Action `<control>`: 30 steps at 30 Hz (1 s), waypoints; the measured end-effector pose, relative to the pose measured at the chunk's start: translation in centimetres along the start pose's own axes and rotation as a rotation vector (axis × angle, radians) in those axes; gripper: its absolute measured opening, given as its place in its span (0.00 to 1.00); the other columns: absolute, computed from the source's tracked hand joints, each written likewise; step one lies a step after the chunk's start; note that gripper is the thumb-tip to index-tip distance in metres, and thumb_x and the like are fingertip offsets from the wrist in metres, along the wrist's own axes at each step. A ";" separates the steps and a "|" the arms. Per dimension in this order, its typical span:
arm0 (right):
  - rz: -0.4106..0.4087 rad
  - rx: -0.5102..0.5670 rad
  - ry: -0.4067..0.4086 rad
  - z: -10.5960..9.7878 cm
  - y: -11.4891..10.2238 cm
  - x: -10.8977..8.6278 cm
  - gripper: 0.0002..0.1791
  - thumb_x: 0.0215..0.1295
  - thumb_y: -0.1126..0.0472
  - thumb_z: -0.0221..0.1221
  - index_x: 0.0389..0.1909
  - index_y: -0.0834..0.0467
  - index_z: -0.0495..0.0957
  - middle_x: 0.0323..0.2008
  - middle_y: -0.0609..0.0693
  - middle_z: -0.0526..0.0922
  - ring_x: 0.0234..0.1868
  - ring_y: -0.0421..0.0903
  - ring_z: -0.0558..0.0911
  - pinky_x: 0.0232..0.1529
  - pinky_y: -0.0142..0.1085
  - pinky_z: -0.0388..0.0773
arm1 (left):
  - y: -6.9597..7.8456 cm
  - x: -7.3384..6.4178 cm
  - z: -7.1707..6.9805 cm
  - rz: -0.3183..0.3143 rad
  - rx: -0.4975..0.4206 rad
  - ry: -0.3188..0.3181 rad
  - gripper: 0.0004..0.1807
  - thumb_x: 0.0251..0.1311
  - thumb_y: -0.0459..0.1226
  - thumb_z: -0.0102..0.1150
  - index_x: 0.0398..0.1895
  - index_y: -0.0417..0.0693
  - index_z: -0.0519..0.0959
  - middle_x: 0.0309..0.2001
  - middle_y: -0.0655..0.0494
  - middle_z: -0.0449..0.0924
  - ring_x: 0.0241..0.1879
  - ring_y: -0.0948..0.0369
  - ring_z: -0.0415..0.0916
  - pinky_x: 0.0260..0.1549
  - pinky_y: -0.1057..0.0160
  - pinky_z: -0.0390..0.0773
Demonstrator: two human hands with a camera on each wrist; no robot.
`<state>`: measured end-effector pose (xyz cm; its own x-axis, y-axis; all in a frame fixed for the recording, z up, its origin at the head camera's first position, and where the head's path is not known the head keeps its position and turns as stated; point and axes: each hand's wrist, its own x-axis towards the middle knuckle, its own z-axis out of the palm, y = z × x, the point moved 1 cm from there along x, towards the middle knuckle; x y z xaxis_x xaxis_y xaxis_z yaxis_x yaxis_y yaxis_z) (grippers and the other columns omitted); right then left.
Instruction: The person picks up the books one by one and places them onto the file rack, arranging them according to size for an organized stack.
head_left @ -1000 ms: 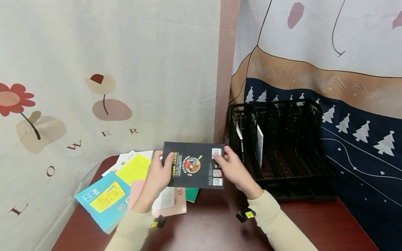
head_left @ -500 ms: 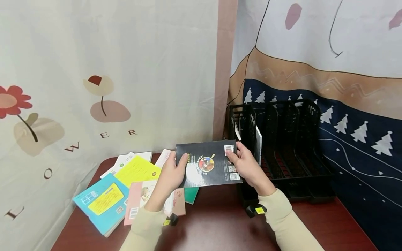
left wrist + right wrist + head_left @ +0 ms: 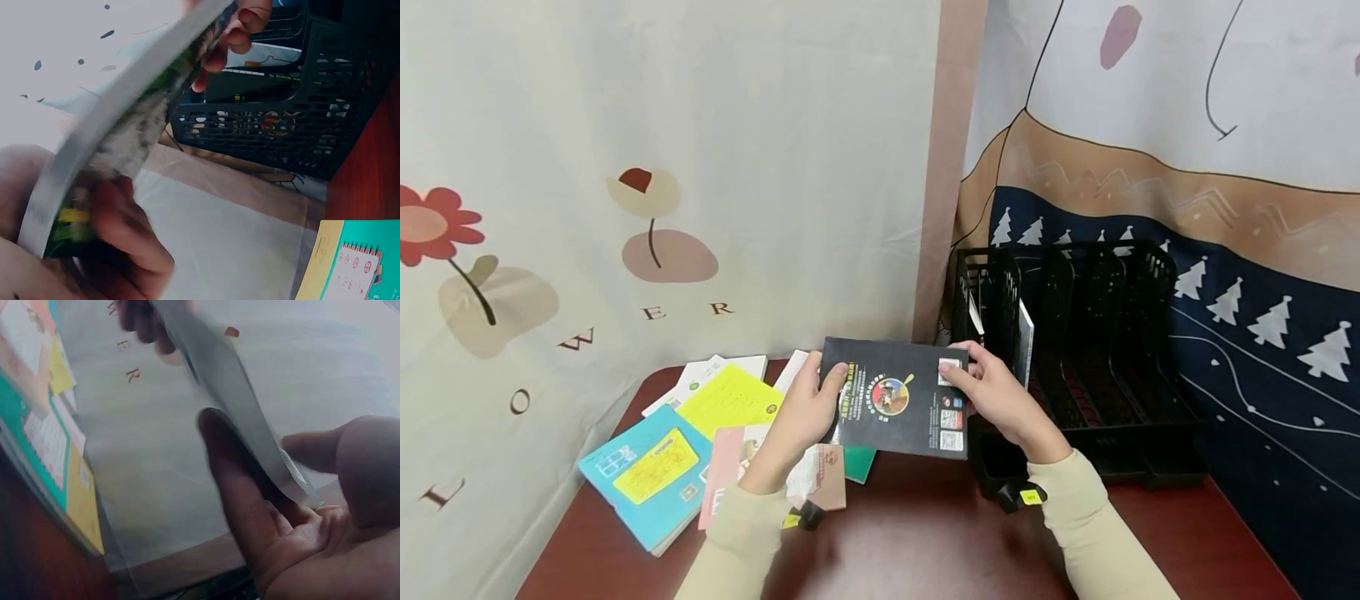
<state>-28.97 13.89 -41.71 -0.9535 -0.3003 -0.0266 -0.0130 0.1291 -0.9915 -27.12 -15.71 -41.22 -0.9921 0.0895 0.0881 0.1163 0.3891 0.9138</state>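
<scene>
A thin black book, its dark cover with a round picture and barcodes facing up, is held above the table by both hands. My left hand grips its left edge, thumb on top. At the right edge my right hand pinches it near the barcode, thumb on the cover and fingers beneath. The left wrist view shows the pale page edge of the book and a colourful underside. In the right wrist view, the book runs between thumb and fingers, blurred.
A black file rack with upright dividers stands at the right, a few thin books in its left slots. Left on the table lie overlapping books: a blue book, a yellow one, a pink one and a green one.
Both hands have carried the black book a little to the right, nearer the rack. Over the last half second it has mostly just changed its tilt. The grip looks the same.
</scene>
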 end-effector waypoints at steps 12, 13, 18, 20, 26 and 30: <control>-0.027 -0.324 -0.289 0.5 1.5 0.2 0.18 0.81 0.47 0.65 0.59 0.55 0.87 0.41 0.51 0.93 0.37 0.46 0.92 0.40 0.40 0.90 | -1.4 0.5 -0.6 0.048 0.005 -0.237 0.19 0.84 0.49 0.58 0.67 0.50 0.76 0.41 0.45 0.89 0.31 0.57 0.89 0.32 0.58 0.90; -0.026 -0.327 -0.334 0.7 1.6 0.2 0.18 0.82 0.48 0.64 0.60 0.56 0.86 0.41 0.51 0.93 0.37 0.46 0.93 0.40 0.40 0.91 | -1.6 0.6 -0.4 0.060 0.016 -0.252 0.19 0.84 0.49 0.59 0.66 0.49 0.77 0.40 0.46 0.89 0.31 0.57 0.88 0.33 0.59 0.89; -0.034 -0.321 -0.421 1.1 2.0 0.1 0.17 0.84 0.52 0.62 0.62 0.60 0.83 0.39 0.51 0.93 0.36 0.46 0.94 0.40 0.38 0.91 | -1.8 0.8 0.5 0.049 0.060 -0.189 0.17 0.79 0.51 0.65 0.55 0.48 0.83 0.34 0.49 0.89 0.27 0.59 0.88 0.28 0.59 0.89; -0.046 -0.313 -0.402 1.0 2.0 0.1 0.18 0.84 0.54 0.61 0.63 0.61 0.82 0.40 0.52 0.94 0.35 0.46 0.94 0.40 0.39 0.91 | -1.8 0.8 0.6 0.022 0.077 -0.124 0.19 0.75 0.54 0.69 0.51 0.49 0.85 0.33 0.50 0.90 0.26 0.59 0.87 0.27 0.59 0.88; -0.057 -0.286 -0.292 1.0 1.7 0.0 0.20 0.84 0.54 0.62 0.68 0.58 0.81 0.43 0.53 0.93 0.36 0.47 0.93 0.40 0.42 0.92 | -1.9 0.9 0.8 -0.053 0.042 0.054 0.24 0.67 0.61 0.75 0.51 0.53 0.87 0.38 0.48 0.91 0.28 0.59 0.87 0.29 0.61 0.88; -0.047 -0.196 -0.154 1.5 1.5 0.1 0.23 0.84 0.52 0.62 0.71 0.59 0.79 0.43 0.56 0.92 0.36 0.46 0.92 0.38 0.43 0.91 | -1.9 0.9 1.3 -0.059 -0.061 0.122 0.34 0.65 0.59 0.78 0.69 0.58 0.77 0.46 0.41 0.89 0.25 0.57 0.87 0.25 0.56 0.89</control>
<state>-28.64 12.59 -43.43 -0.8936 -0.4487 -0.0150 -0.1287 0.2881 -0.9489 -28.21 -15.16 -43.41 -0.9959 -0.0456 0.0778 0.0582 0.3332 0.9411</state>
